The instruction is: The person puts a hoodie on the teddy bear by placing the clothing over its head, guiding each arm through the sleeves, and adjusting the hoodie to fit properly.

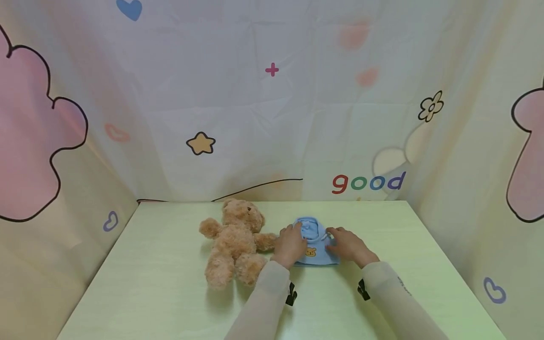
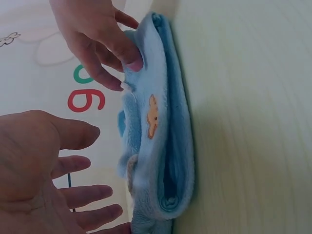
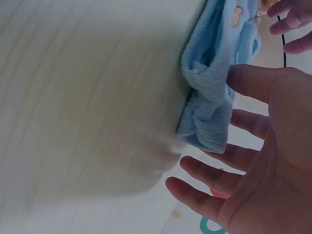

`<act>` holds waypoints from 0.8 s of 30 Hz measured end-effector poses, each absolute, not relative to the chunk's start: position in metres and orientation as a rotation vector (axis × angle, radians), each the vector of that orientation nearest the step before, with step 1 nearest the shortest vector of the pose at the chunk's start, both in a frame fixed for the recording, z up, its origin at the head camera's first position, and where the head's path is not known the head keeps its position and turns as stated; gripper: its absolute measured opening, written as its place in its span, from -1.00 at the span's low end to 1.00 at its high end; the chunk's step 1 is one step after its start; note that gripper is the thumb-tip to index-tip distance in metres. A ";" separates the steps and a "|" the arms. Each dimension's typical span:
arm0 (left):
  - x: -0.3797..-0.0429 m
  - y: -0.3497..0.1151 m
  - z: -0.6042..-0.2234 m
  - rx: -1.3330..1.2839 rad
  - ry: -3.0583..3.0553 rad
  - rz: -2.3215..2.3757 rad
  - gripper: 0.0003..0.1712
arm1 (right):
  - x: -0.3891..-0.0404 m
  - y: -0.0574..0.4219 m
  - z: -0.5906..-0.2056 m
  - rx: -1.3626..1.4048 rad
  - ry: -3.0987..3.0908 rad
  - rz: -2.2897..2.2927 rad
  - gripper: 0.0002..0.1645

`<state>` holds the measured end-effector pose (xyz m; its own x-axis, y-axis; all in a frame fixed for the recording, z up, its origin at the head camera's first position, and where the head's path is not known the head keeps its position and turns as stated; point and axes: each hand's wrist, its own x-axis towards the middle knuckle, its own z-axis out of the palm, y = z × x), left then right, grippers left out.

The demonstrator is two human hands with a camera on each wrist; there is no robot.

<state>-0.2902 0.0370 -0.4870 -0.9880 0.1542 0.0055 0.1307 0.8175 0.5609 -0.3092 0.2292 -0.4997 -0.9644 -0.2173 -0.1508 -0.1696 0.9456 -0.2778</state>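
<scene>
Head view: on the pale tabletop point(image 1: 140, 288), a brown teddy bear point(image 1: 233, 241) is laid beside a blue garment point(image 1: 318, 243), which is placed between the left hand point(image 1: 290, 245) and the right hand point(image 1: 347, 243). The bear's outstretched arm could be knocked, since it is set right by the left hand; whether the two touch cannot be told. The garment could be skewed or dragged if it were pulled from one side only, as contact is plainly made by the right thumb point(image 3: 253, 82) but not clearly by the left hand. Only one layer might be caught, because the hem point(image 2: 185, 146) is left gaping. The fingers point(image 3: 214, 174) of both hands are spread apart, with nothing gripped. The thin, light cord point(image 2: 130, 175) could be snagged by a fingertip. In look, the garment is made of soft, fleecy, pale blue cloth, flared toward the hem; a hood or collar point(image 1: 309, 227) is bunched at its far end, and its front is marked with a tan bear patch point(image 2: 153, 118).
</scene>
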 end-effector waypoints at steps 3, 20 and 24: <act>-0.291 0.036 -0.490 0.234 2.965 0.842 -0.43 | -0.310 0.230 -0.502 -0.297 2.920 -0.385 -0.34; -0.290 0.035 -0.511 0.189 3.013 0.722 -0.47 | -0.312 0.231 -0.512 -0.312 2.992 -0.429 -0.51; -0.292 0.035 -0.516 0.181 3.026 0.770 -0.49 | -0.311 0.230 -0.511 -0.298 2.990 -0.446 -0.60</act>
